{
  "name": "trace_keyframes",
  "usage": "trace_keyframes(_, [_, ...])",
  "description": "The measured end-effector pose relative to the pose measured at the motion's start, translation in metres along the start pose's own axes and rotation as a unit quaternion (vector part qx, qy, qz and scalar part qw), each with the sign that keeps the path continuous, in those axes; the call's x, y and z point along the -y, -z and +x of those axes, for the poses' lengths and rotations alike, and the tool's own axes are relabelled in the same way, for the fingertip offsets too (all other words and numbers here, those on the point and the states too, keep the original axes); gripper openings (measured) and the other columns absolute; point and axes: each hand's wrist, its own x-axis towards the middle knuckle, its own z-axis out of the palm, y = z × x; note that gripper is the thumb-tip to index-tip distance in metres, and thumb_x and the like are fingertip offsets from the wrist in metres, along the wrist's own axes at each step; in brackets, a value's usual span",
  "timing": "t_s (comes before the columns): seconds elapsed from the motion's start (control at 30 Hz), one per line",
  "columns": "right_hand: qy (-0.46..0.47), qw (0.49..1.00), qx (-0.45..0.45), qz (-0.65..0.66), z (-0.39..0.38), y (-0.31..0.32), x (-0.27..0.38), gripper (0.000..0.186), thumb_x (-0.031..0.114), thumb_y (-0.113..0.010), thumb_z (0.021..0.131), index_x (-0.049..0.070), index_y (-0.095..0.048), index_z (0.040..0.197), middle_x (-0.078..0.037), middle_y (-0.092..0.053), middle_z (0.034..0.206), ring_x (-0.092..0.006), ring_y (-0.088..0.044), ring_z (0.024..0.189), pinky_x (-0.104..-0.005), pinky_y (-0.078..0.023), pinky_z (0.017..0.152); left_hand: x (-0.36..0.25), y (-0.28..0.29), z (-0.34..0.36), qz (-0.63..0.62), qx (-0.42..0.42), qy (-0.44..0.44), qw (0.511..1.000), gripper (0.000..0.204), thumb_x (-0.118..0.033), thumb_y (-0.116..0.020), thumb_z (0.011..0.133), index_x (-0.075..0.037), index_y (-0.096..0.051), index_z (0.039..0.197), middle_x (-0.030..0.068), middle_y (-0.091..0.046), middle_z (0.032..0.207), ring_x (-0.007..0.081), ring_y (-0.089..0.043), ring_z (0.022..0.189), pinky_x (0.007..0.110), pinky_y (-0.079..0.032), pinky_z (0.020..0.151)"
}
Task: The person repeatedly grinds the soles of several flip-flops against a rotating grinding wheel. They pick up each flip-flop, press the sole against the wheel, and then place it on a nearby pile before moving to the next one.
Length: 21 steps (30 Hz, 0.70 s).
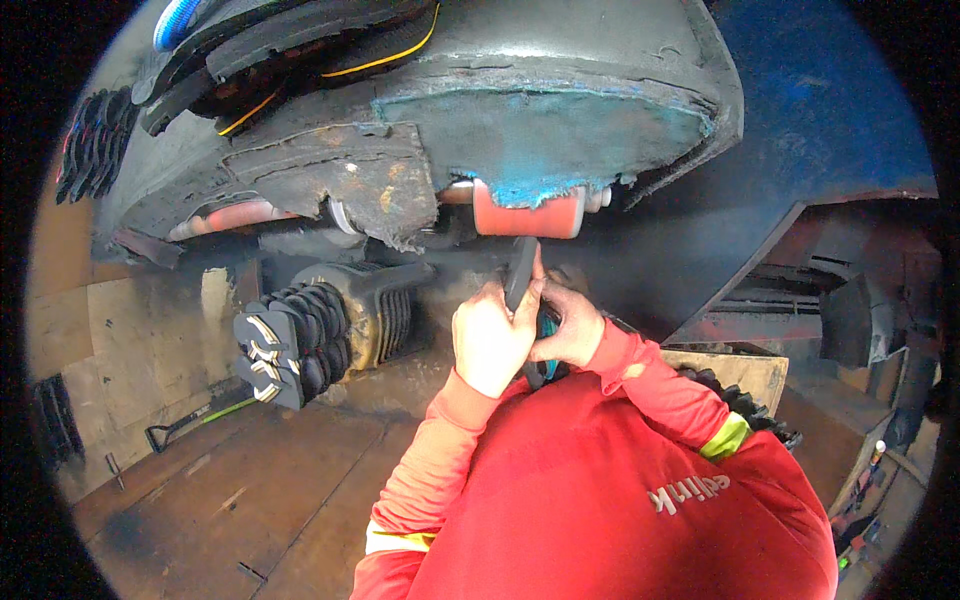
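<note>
Red sleeves low | left hand (490, 340), right hand (567, 325) both clasping dark sole piece (520, 272), seemingly | red roller (527, 215) just above

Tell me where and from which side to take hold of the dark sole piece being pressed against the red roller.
Grip the dark sole piece low on its near end, coming from below. It stands roughly upright with its top pressed against the red roller, so only the lower end is free. The left hand and right hand already clasp it there from either side, which probably steadies it best.
</note>
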Motion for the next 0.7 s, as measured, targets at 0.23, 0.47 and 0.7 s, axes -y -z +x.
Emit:
trace_keyframes(0.23, [-0.001,0.998,0.032,-0.061,-0.001,0.004,0.006,0.126,0.028,-0.093,0.063,-0.001,-0.019,0.16,-0.022,-0.048,0.147,-0.0352,-0.043,0.139,-0.0414,-0.035,0.117,-0.006,0.005,-0.004,-0.136,0.013,-0.002,0.991,0.031,-0.019,-0.07,0.091,0.002,-0.068,0.113,0.0226,-0.07,0.092,0.0332,-0.072,0.086,0.04,-0.056,0.074])
trace_keyframes(0.47, [-0.047,0.975,0.047,0.212,0.016,0.006,-0.05,0.109,0.018,-0.094,0.066,0.001,-0.033,0.154,-0.012,-0.052,0.144,-0.0209,-0.051,0.131,-0.0366,-0.044,0.11,0.009,-0.009,0.015,-0.229,0.091,0.043,0.968,0.038,-0.005,-0.062,0.09,0.003,-0.064,0.126,0.0131,-0.068,0.115,0.0196,-0.065,0.105,0.032,-0.052,0.091])
trace_keyframes(0.7, [-0.14,0.973,0.023,0.182,0.037,0.04,-0.046,0.076,0.017,-0.09,0.07,0.001,-0.054,0.135,-0.011,-0.065,0.124,-0.0219,-0.061,0.118,-0.0371,-0.05,0.103,0.021,-0.045,0.043,-0.252,0.115,0.143,0.95,0.032,-0.004,-0.06,0.085,0.003,-0.068,0.116,0.0046,-0.07,0.097,0.0133,-0.063,0.088,0.03,-0.052,0.081])
